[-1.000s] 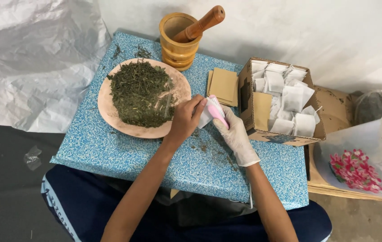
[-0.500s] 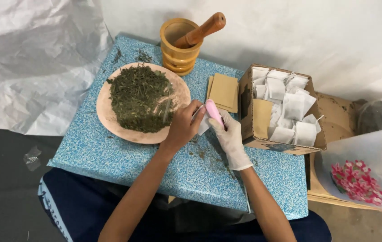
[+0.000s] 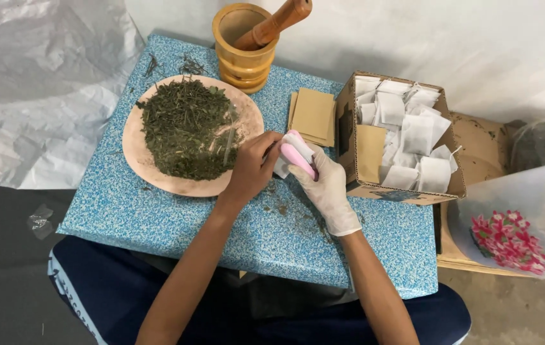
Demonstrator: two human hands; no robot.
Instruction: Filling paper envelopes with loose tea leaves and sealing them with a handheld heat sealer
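The bare left hand (image 3: 251,167) pinches the left side of a small white sachet (image 3: 283,167), fingers closed on it; the gloved right hand (image 3: 325,187) is wrapped around a pink handheld tool (image 3: 298,160) and presses it against the sachet's upper edge; both hands meet above the middle of the blue speckled table (image 3: 157,217), just right of the plate. The round pink plate (image 3: 151,171), heaped with dried green leaves (image 3: 186,128), sits toward the table's left side; a wooden mortar (image 3: 243,54) with its pestle (image 3: 272,24) stands at the far edge; a stack of brown paper envelopes (image 3: 314,116) lies between plate and box; an open cardboard box (image 3: 365,153) full of white sachets occupies the far right corner; loose crumbs of leaf dot the table beneath the hands.
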